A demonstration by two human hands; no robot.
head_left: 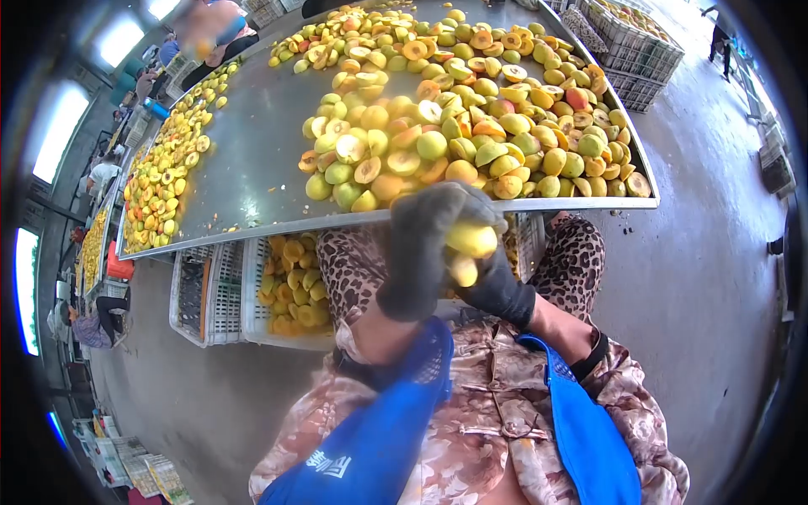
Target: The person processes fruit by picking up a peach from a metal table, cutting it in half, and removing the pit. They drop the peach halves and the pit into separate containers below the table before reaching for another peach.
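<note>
Both my hands wear dark gloves and are together just in front of the table's near edge. My left hand (pixel 427 244), slightly blurred, curls its fingers over yellow peach pieces (pixel 472 240). Against the lower side of the fruit, my right hand (pixel 503 290) is closed around it too. The pieces look like two parts of a peach, one above the other; whether a tool is between them is hidden by the gloves. Right behind the hands, a big heap of yellow-green peaches (pixel 551 160), many cut in half, covers the right side of the metal table (pixel 261 139).
A raised rim (pixel 337 220) runs along the table's near edge. Below it stand a white crate (pixel 290 337) of peach halves and another plastic crate (pixel 192 295). More peaches (pixel 168 181) line the table's left side. Stacked crates (pixel 635 55) stand at the far right. Other people work at the left.
</note>
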